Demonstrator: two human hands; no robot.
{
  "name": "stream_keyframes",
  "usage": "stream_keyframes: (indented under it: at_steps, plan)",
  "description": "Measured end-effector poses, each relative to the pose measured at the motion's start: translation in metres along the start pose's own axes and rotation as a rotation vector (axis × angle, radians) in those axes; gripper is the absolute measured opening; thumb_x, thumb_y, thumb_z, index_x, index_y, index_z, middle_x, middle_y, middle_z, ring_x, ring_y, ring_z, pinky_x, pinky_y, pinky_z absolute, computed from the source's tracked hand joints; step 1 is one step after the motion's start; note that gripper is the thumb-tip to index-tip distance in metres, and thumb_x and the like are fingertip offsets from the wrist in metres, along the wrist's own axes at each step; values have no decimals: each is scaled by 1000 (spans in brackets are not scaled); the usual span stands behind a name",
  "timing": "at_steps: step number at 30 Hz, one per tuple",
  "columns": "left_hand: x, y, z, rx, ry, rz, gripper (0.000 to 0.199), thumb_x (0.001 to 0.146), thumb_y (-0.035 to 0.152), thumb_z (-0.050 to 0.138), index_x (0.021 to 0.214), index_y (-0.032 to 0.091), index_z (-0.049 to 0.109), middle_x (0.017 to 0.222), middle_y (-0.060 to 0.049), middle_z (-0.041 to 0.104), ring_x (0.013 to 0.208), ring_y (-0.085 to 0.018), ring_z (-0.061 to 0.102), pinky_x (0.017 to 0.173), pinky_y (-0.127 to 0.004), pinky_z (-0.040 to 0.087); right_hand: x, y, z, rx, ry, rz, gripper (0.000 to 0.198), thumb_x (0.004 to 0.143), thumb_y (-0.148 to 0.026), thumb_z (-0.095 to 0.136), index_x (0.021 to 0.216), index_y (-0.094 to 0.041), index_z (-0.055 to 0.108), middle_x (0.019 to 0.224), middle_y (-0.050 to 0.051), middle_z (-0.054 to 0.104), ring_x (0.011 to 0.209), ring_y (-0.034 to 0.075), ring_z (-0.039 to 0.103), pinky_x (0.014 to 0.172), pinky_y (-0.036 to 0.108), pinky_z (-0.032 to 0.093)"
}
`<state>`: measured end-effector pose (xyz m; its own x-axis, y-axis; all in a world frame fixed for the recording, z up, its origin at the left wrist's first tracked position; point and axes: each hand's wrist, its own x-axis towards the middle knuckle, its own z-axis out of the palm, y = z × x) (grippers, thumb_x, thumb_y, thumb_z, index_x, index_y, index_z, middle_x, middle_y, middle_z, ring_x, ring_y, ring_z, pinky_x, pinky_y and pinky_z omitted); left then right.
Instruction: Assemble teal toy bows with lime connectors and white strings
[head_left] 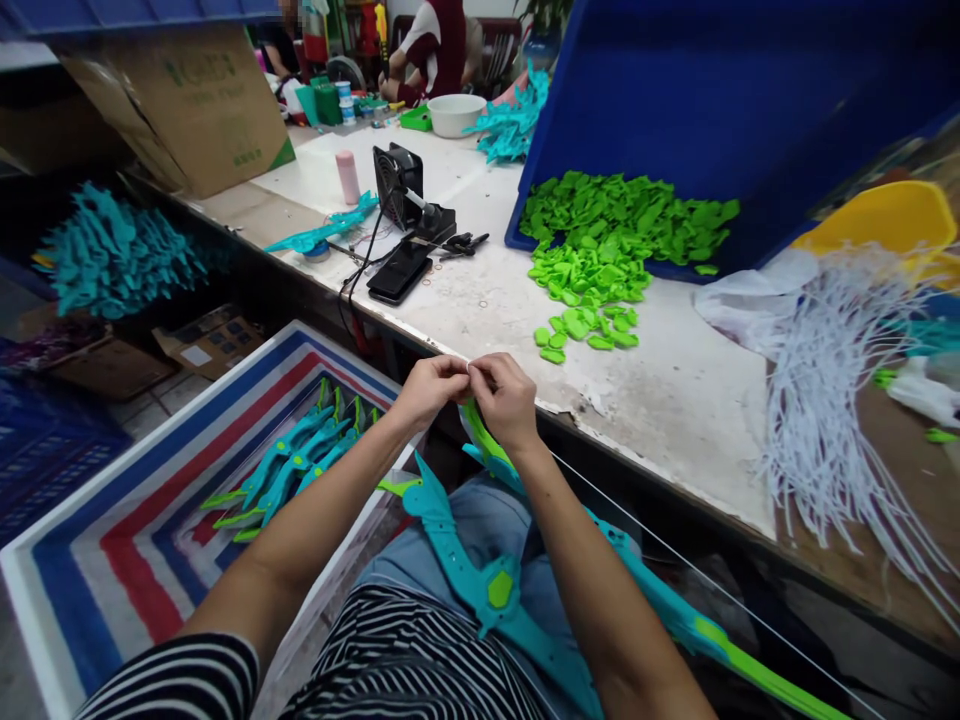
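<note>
My left hand (pixel 433 390) and my right hand (pixel 506 398) meet at the table's front edge, fingers pinched together on the end of a white cord (pixel 645 535). The cord runs taut from there down to the lower right. Just under my right hand is the green limb tip of a teal and green plastic toy bow (pixel 660 600), whose other green limb reaches the lower right. A second teal piece with a green hexagon (pixel 457 565) lies across my lap; whether it joins the bow is hidden. My fingers cover the cord's end.
Loose green plastic pieces (pixel 589 270) spill from a tipped blue bin (pixel 660 90) onto the table. White cords (pixel 832 390) hang at the right. A small fan (pixel 397 185) and a phone (pixel 400 270) lie ahead. Finished-looking bows (pixel 300 455) fill part of a striped-lined box (pixel 82 570) at left.
</note>
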<state>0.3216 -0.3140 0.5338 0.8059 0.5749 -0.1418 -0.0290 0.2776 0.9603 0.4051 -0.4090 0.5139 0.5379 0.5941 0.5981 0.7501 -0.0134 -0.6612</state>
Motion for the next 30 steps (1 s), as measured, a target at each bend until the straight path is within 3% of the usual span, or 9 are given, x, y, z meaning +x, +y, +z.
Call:
stream_keyframes:
  at_steps: [3, 7, 14, 20, 24, 27, 30]
  plan:
    - [2, -6, 5, 131, 56, 115, 4, 63, 13, 63, 66, 13, 65, 54, 4, 57, 47, -7, 48, 49, -19, 39, -1, 2, -1, -57, 22, 5, 14, 87, -23, 48, 76, -21, 56, 78, 5, 60, 77, 19, 58, 72, 32, 48]
    - [7, -15, 7, 294, 183, 227, 5, 67, 14, 65, 62, 14, 66, 58, 2, 63, 57, -10, 55, 58, -21, 42, -4, 9, -1, -2, 35, 89, 14, 87, -25, 47, 75, -21, 53, 77, 4, 60, 73, 18, 56, 66, 31, 47]
    - [4, -16, -3, 645, 58, 321, 14, 76, 23, 62, 76, 20, 76, 80, -3, 74, 78, -20, 66, 70, -25, 46, -11, 17, -1, 19, 24, 124, 15, 89, -26, 44, 76, -22, 51, 78, 4, 58, 74, 17, 56, 66, 30, 47]
    - [3, -20, -9, 856, 31, 355, 16, 78, 24, 61, 74, 22, 76, 65, -2, 71, 64, -17, 61, 62, -23, 41, -16, 31, 9, -96, -24, 53, 14, 89, -23, 42, 76, -22, 48, 79, 5, 56, 79, 20, 54, 72, 33, 46]
    - [4, -19, -8, 757, -1, 289, 16, 77, 18, 60, 72, 18, 74, 67, -3, 70, 66, -16, 60, 67, -24, 42, -15, 34, 15, -161, 31, 128, 15, 88, -22, 42, 75, -22, 50, 78, 7, 57, 79, 22, 55, 73, 36, 46]
    - [-13, -15, -23, 506, 9, 214, 19, 74, 16, 62, 90, 16, 73, 87, -5, 71, 79, -16, 62, 70, -23, 44, -23, 17, 9, -112, 59, 119, 14, 89, -24, 44, 85, -20, 57, 85, 8, 60, 83, 22, 57, 75, 35, 48]
    - [-60, -22, -57, 409, 240, 139, 24, 77, 26, 60, 95, 14, 70, 93, -6, 69, 77, -15, 60, 64, -23, 45, -46, -6, 5, -28, 36, 98, 18, 93, -26, 43, 96, -21, 60, 90, 7, 63, 84, 20, 59, 77, 34, 49]
